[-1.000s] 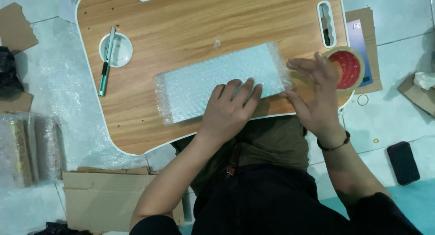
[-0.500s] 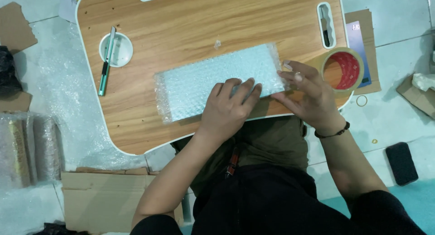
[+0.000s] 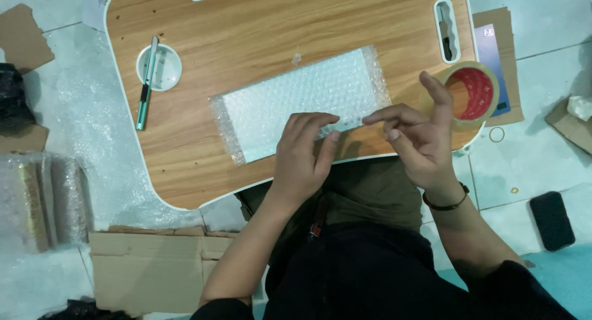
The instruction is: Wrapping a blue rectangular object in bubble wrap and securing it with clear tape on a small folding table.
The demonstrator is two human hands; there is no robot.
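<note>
Both hands, left [image 3: 302,156] and right [image 3: 419,138], pressed tape onto a bubble-wrapped parcel [image 3: 302,101] on the wooden surface [image 3: 246,24].
</note>
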